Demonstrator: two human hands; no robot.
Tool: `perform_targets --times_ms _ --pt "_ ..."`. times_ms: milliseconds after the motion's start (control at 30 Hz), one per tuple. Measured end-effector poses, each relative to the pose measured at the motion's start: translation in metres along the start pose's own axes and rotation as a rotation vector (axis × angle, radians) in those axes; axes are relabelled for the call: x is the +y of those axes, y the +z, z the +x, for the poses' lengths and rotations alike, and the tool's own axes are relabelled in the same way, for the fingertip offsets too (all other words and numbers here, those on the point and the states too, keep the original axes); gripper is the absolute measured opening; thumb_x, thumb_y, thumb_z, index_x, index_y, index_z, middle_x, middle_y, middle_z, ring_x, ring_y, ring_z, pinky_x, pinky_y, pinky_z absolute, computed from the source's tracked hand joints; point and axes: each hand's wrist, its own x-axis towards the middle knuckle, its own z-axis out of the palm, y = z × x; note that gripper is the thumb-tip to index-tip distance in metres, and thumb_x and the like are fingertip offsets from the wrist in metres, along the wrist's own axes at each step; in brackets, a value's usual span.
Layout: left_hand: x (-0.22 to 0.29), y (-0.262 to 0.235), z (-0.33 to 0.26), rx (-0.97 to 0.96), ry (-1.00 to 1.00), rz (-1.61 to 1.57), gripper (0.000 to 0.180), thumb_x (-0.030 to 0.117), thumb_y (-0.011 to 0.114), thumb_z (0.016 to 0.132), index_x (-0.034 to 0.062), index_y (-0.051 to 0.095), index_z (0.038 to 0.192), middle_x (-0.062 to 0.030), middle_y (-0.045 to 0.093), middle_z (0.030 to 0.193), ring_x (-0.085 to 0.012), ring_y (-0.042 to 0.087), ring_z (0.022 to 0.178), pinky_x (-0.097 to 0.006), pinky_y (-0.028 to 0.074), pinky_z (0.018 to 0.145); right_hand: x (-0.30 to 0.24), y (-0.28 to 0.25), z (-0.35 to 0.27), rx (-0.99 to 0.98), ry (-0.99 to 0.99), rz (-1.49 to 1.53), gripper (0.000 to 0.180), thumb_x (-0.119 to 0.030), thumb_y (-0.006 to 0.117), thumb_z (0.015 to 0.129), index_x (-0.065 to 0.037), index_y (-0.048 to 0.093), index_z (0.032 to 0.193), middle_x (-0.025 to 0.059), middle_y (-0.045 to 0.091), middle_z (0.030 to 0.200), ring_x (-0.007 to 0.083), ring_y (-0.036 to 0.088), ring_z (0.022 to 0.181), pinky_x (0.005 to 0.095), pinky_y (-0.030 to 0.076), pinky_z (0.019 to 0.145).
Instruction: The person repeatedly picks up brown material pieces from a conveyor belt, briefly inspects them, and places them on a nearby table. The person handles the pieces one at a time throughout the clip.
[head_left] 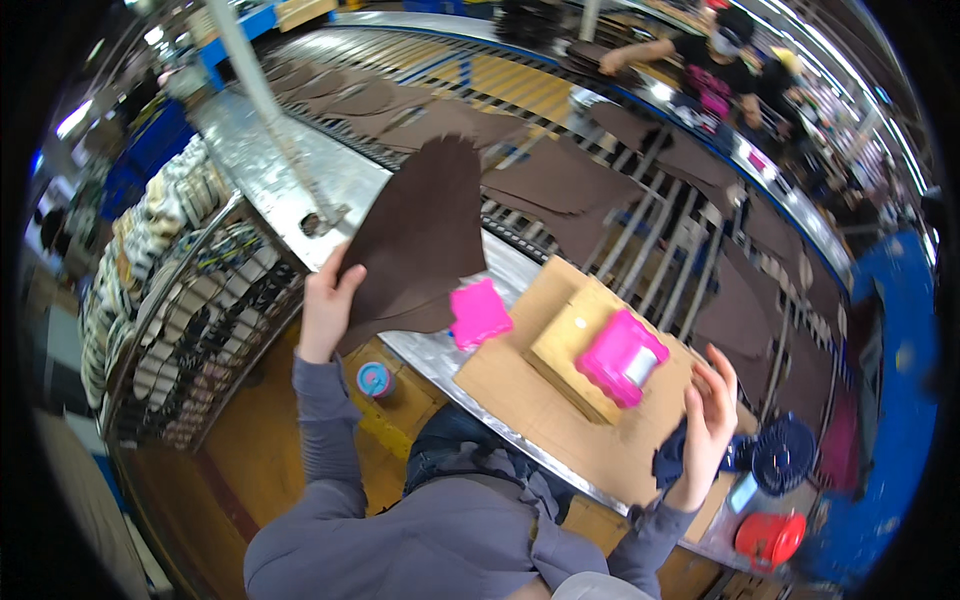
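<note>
My left hand [328,305] is closed on the edge of a large dark brown leather-like sheet [425,235], thumb on top. The sheet is raised at a tilt beside the conveyor, its far edge ragged. A flat bright pink piece [480,313] lies against its lower right corner; whether they touch I cannot tell. My right hand [712,415] is raised with its fingers apart and nothing in it. Left of it, a pink box-like thing [622,358] with a pale patch rests on a yellowish wooden block [560,340], which sits on a brown board [500,368].
Beyond the board, a roller conveyor [665,245] carries several brown sheets [560,180]. A small dark fan [783,455] and a red container [770,540] stand at the right. On the left is a rack [175,350] of pale items. Across the conveyor, a person [705,75] reaches in.
</note>
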Motion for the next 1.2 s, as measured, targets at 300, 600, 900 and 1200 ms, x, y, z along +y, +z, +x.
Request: perform_targets --times_ms 300,600,900,1200 --pt "0.103 0.096 0.049 -0.478 0.363 -0.695 0.040 -0.001 0.064 0.087 -0.0051 0.051 0.125 -0.0087 0.061 0.115 -0.0138 0.056 0.105 -0.027 0.044 0.092 -0.041 -0.001 0.050 -0.197 -0.319 -0.069 0.028 0.001 0.062 0.081 -0.008 0.069 0.107 0.0167 0.056 0.126 0.0294 0.056 0.114 0.0355 0.045 0.092" --pt "0.083 0.144 0.089 -0.644 0.378 -0.511 0.031 0.009 0.063 0.090 -0.0043 0.057 0.118 -0.0061 0.067 0.103 -0.0102 0.058 0.092 -0.026 0.047 0.083 -0.005 0.015 0.050 -0.200 -0.351 -0.202 0.045 0.010 0.059 0.080 -0.009 0.062 0.121 0.0107 0.059 0.087 0.0245 0.058 0.077 0.0317 0.047 0.071" --pt "0.062 0.135 0.093 -0.640 0.272 -0.495 0.026 0.011 0.064 0.090 -0.0034 0.062 0.111 -0.0047 0.068 0.097 -0.0091 0.057 0.087 -0.025 0.047 0.080 0.014 0.042 0.055 -0.228 -0.402 -0.212 0.046 0.008 0.059 0.081 -0.011 0.061 0.123 0.0099 0.050 0.078 0.0235 0.051 0.068 0.0320 0.043 0.063" --pt "0.060 0.147 0.086 -0.660 0.294 -0.496 0.026 0.009 0.064 0.089 -0.0032 0.061 0.112 -0.0047 0.068 0.099 -0.0095 0.058 0.089 -0.026 0.047 0.082 0.018 0.036 0.044 -0.218 -0.400 -0.241 0.043 0.010 0.057 0.082 -0.009 0.062 0.120 0.0132 0.060 0.091 0.0279 0.060 0.082 0.0319 0.048 0.072"
